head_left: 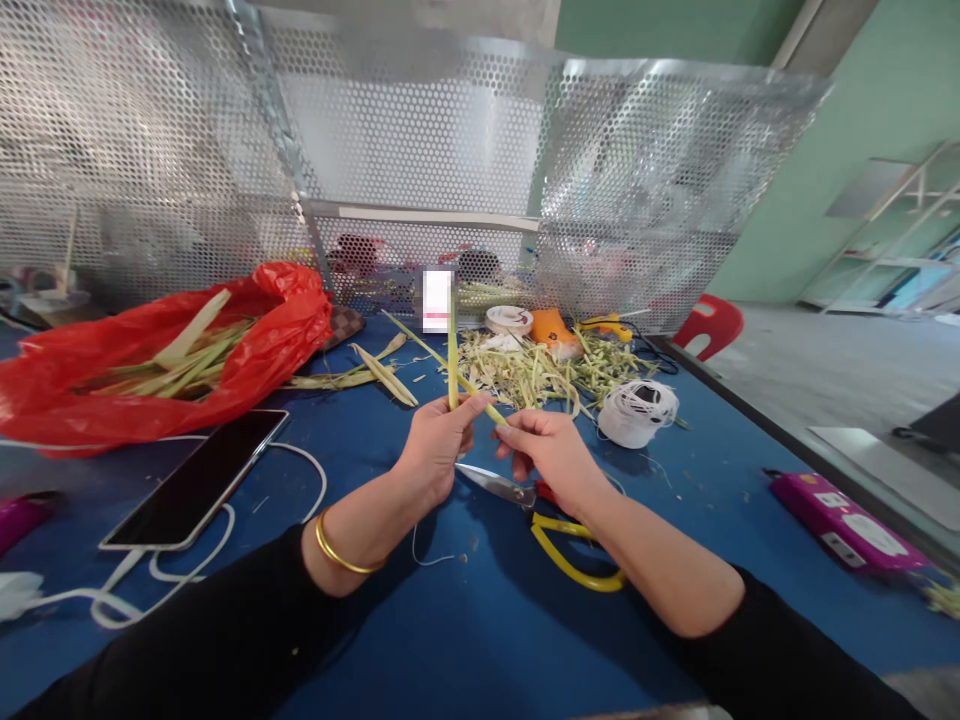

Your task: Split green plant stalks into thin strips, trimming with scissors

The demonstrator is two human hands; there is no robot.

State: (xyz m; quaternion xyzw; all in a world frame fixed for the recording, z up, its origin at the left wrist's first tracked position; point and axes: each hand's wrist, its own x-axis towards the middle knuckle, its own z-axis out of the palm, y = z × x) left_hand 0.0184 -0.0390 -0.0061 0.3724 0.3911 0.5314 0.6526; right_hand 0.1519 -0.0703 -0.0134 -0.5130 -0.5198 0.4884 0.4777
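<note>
My left hand is closed around a yellow-green plant strip that stands upright above the thumb. A second, thinner strip crosses behind it at a slant. My right hand pinches the lower end of that slanted strip between thumb and fingers. Both hands are close together above the blue table. Beneath the right hand lie scissors with yellow handles, their blades pointing left. Beyond the hands spreads a pile of cut plant scraps.
A red plastic bag of strips is on the left, near a phone with white cables. A white string spool, a tape roll and a purple packet are rightward. A perforated metal screen borders the back.
</note>
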